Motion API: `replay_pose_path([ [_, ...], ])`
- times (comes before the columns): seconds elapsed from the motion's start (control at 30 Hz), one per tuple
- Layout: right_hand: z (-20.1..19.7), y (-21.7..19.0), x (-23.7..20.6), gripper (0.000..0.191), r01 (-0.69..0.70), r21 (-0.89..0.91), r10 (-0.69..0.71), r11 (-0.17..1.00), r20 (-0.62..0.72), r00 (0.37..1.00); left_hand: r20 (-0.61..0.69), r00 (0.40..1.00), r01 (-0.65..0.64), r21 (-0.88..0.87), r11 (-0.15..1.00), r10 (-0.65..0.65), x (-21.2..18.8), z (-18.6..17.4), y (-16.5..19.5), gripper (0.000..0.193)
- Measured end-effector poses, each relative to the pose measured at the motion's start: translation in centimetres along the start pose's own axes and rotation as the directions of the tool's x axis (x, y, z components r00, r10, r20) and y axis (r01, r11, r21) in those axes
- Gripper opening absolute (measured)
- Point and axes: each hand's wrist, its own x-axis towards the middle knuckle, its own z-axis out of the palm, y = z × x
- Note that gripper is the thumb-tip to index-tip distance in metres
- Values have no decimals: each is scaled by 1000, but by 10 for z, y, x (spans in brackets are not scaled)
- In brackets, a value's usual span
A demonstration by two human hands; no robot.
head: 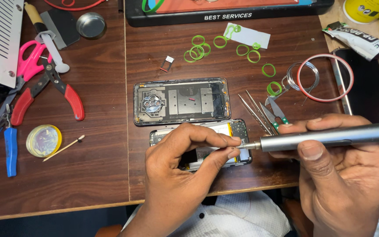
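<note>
An opened phone body (237,130) lies near the table's front edge, its battery and circuit board exposed. My left hand (176,171) covers most of it, thumb and forefinger pinched at the tip of a grey pen-shaped electric screwdriver (330,137). My right hand (347,171) holds that screwdriver level, pointing left. The phone's removed back cover (181,101) lies inner side up just behind the phone.
Tweezers (256,114) and small snips (277,112) lie right of the cover. Green rubber bands (198,48), a tape ring (325,77), red pliers (49,94), pink scissors (29,59), a glue tube (360,41) and a yellow-rimmed dish (44,140) surround the work.
</note>
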Motion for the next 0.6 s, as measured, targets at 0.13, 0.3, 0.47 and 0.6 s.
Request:
replay_pose_path([
  [0.13, 1, 0, -1, 24, -1, -7, 1, 1000, -12, 1000, 17, 1000, -7, -4, 1000, 7, 0, 0, 1, 15],
  [0.3, 2, 0, -1, 24, 1, 67, -2, 998, 19, 1000, 19, 1000, 1, 41, 999, -1, 1, 0, 3, 16],
  [0.47, 2, -1, -2, 23, -5, 68, 5, 998, 5, 1000, 14, 999, -35, 73, 997, 34, 1, 0, 3, 18],
  [0.6, 1, 0, -4, 23, -10, 64, 10, 998, 2, 1000, 18, 1000, -23, 54, 998, 22, 0, 1, 1, 18],
])
